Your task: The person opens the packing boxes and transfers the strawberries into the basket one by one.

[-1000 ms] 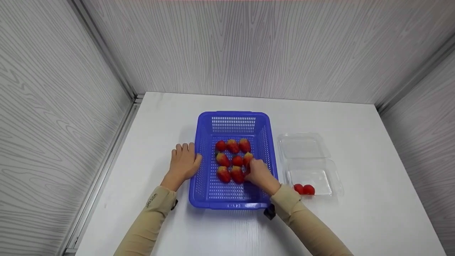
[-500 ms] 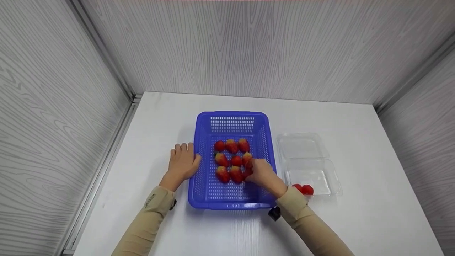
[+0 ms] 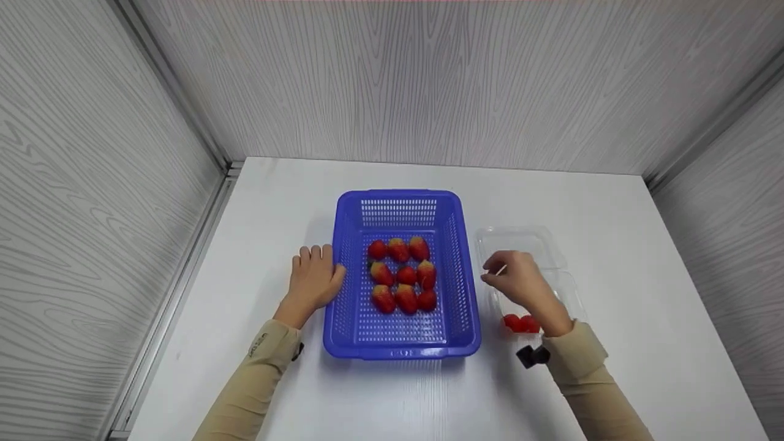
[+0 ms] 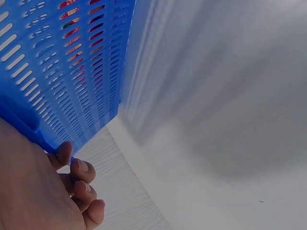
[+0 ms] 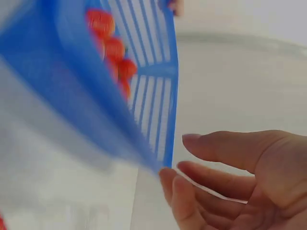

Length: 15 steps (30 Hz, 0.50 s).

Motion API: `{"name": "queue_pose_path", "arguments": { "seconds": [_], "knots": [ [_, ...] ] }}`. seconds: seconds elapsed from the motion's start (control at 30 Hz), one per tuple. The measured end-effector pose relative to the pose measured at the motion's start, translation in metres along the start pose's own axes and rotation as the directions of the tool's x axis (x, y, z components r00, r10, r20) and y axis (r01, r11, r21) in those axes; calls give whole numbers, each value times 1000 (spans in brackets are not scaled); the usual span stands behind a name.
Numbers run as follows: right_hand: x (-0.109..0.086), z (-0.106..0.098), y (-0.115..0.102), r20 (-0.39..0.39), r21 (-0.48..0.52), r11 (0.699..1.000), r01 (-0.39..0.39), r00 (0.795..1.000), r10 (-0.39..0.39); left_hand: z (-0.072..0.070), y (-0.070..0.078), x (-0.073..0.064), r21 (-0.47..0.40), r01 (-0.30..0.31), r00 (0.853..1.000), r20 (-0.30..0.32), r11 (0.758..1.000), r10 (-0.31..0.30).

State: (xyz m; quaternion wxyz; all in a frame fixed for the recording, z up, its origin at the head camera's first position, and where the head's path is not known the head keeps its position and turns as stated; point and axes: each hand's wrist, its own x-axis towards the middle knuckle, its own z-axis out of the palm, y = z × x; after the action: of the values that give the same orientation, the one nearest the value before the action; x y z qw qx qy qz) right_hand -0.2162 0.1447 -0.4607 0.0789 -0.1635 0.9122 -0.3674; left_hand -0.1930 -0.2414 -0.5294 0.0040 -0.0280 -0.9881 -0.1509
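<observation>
A blue perforated basket holds three rows of fruit, some of them strawberries with yellowish tops, others small round red fruits. My left hand grips the basket's left rim, thumb on the rim and fingers outside; the left wrist view shows the fingertips curled by the blue edge. My right hand hovers right of the basket, over a clear hinged plastic box. Its thumb and loosely bent fingers are apart with nothing between them. Round red fruits lie in the box's near compartment.
The box's lid lies folded back on the white table. Wood-grain panels stand behind and on both sides. A black wrist device sits under the right sleeve.
My right hand has let go of a round red fruit in the basket's nearest row, at its right end, and moved right, over the clear box. The left hand stays on the rim.
</observation>
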Motion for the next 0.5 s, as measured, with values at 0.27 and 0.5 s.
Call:
{"name": "queue_pose_path", "arguments": {
  "seconds": [0.27,0.5],
  "knots": [
    [-33,-13,63,74,-72,997,-23,997,28,-1,1,2,-10,6,1000,9,1000,-6],
    [-50,4,90,160,-31,998,-53,985,57,-2,1,2,8,11,1000,28,1000,-11]
  ]
}}
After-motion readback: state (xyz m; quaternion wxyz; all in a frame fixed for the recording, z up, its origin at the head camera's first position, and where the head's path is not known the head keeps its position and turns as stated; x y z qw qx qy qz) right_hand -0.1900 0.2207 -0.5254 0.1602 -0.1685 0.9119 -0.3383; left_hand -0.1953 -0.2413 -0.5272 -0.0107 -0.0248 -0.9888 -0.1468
